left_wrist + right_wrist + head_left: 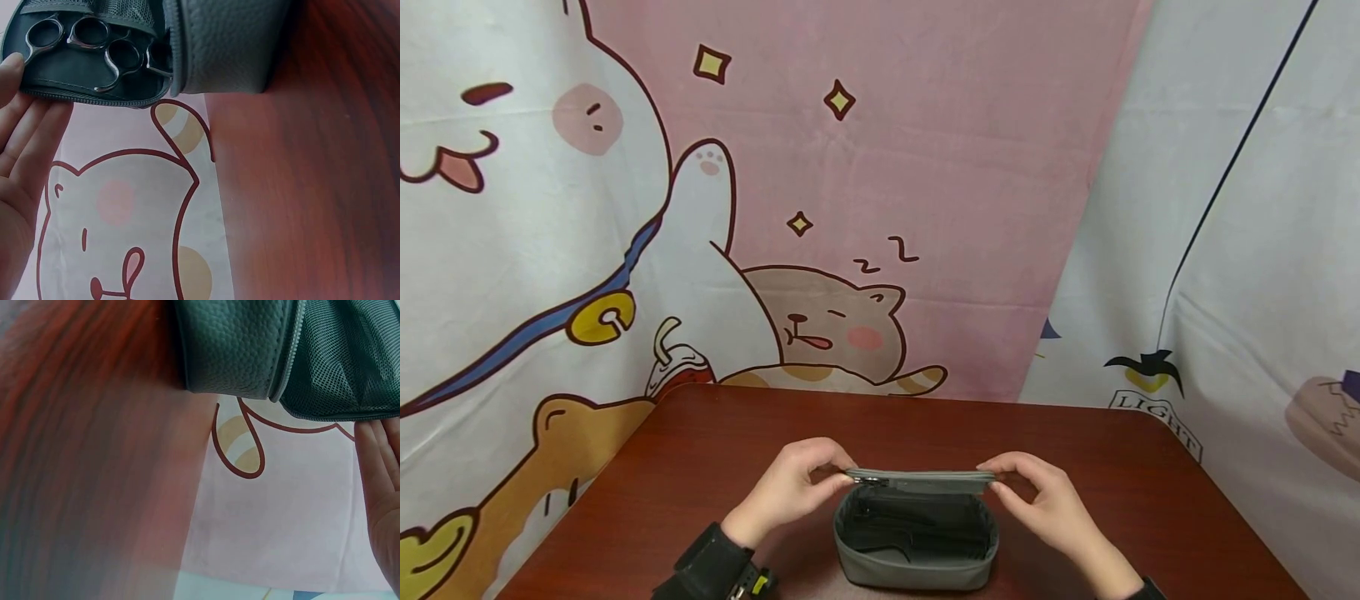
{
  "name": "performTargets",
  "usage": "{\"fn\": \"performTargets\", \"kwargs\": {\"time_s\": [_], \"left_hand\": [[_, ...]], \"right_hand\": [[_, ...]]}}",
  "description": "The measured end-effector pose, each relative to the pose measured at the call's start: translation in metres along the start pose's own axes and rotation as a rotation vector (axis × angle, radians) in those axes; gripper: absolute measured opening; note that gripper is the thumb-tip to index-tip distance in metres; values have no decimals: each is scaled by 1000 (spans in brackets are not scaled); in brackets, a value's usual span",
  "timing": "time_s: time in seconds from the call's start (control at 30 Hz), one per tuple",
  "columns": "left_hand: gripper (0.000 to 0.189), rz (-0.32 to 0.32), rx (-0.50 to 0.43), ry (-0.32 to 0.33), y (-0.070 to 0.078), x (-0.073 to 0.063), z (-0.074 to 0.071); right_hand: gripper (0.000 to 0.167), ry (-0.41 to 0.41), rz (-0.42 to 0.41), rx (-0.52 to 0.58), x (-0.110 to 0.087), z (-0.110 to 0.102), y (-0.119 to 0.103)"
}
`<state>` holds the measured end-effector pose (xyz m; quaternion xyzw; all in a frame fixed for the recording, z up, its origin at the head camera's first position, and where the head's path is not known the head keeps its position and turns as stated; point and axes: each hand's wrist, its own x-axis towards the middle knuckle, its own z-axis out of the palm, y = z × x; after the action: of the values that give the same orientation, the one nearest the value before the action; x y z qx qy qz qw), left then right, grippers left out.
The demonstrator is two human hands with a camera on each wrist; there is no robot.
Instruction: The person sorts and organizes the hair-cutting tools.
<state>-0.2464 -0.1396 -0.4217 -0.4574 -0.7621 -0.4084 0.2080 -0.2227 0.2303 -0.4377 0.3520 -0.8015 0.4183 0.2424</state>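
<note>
A grey, pebble-textured zip case (917,575) stands on the table with its lid (936,483) raised. My left hand (797,483) pinches the lid's left corner, thumb on the inner side and fingers behind. At the opposite corner, my right hand (1048,504) holds the lid's edge between thumb and fingers. In the left wrist view, metal finger loops of scissors (114,70) show inside the lid, below a mesh pocket (128,11); their blades are hidden. Dark mesh (337,369) lines the lid in the right wrist view. The case's dark interior is hard to make out.
The reddish-brown wooden table (775,417) extends around the case. Behind it hangs a cloth (985,208) printed with cartoon animals, reaching down past the table's edges. A dark band (718,562) is worn on the left wrist.
</note>
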Motion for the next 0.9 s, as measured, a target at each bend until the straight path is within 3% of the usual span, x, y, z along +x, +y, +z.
{"fn": "performTargets", "kwargs": {"time_s": [0.13, 0.27, 0.53, 0.77, 0.9], "left_hand": [[27, 45, 48, -49, 2, -4, 0], [31, 139, 122, -79, 3, -7, 2], [35, 198, 121, -126, 12, -16, 7], [37, 272, 162, -128, 12, -21, 12], [37, 265, 158, -139, 12, -24, 15]], "right_hand": [[43, -41, -56, -52, -3, -3, -4], [46, -86, -95, -84, -7, -6, -7], [42, -115, -279, -72, -13, -4, -7], [36, -188, -211, -102, -21, -4, -8], [28, -233, -192, -110, -24, -3, -7]]}}
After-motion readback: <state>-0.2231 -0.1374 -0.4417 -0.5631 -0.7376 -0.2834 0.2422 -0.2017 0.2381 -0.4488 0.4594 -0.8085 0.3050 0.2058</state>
